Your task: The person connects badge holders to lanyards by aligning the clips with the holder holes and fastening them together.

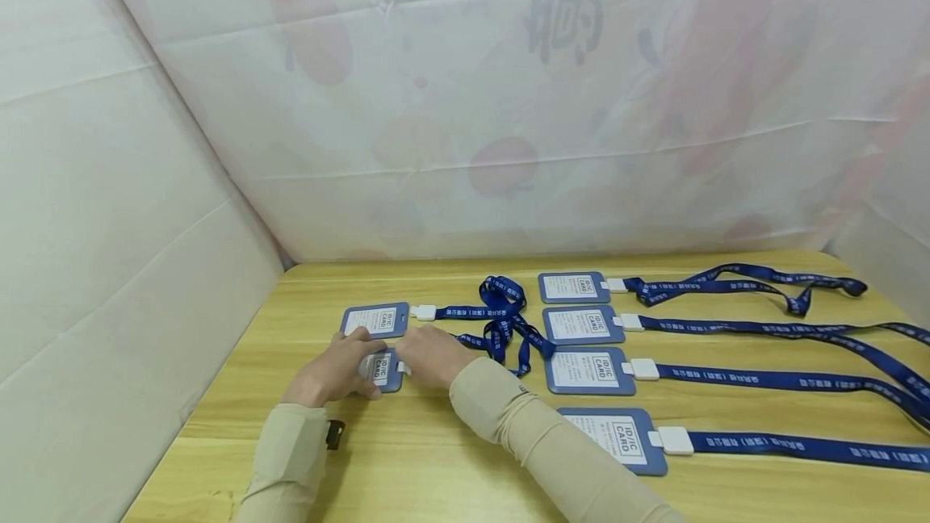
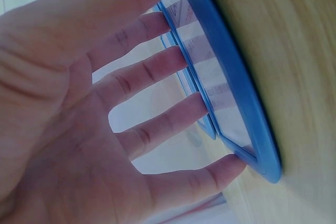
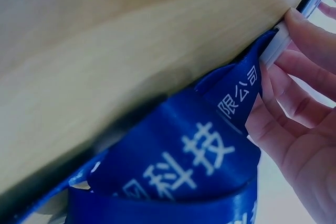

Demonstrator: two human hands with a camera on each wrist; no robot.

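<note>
A blue-framed ID card holder (image 1: 393, 376) lies on the wooden table in front of me, its left part covered by my left hand (image 1: 334, 370). In the left wrist view, the fingers and thumb of that hand grip opposite long edges of the holder (image 2: 231, 80). At the holder's slotted end, my right hand (image 1: 436, 355) pinches the white clip (image 3: 275, 45) of a blue printed lanyard (image 3: 184, 150). The lanyard trails in loose folds. Just beyond lies another card holder (image 1: 374, 320), its white clip (image 1: 425, 312) beside the slotted end.
At right, several card holders (image 1: 584, 324) with lanyards (image 1: 756, 378) stretching rightward form a column; my right forearm partly covers the nearest. Bunched lanyard loops (image 1: 503, 294) lie mid-table. White fabric walls (image 1: 465, 103) stand behind and beside the wooden table (image 1: 436, 458).
</note>
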